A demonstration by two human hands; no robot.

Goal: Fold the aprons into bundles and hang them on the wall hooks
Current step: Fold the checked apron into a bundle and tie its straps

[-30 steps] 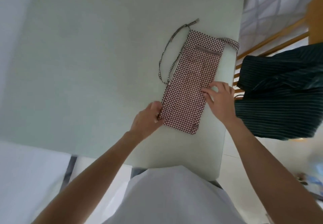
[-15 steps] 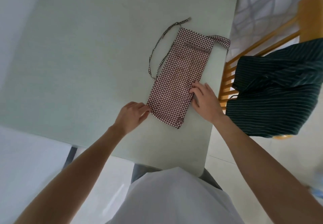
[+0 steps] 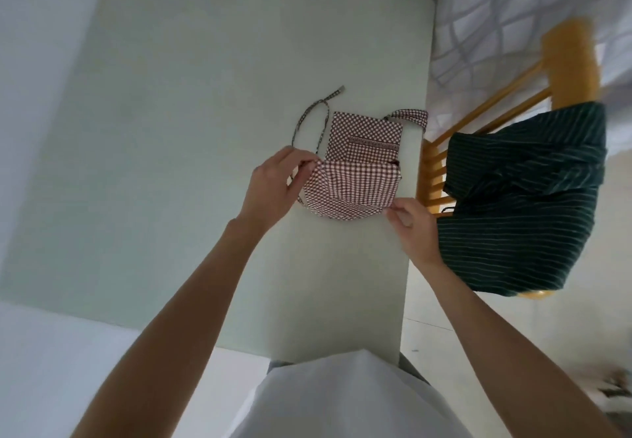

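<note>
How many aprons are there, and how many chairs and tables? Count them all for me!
Aprons: 2, the checked apron held by the left hand and right hand, and the striped apron on the chair.
Chairs: 1
Tables: 1
Total: 4

The dark green striped cloth (image 3: pixel 523 198) conceals most of the yellow wooden chair (image 3: pixel 567 57), whose top rail appears blurred. Wall hooks cannot be discerned.
</note>
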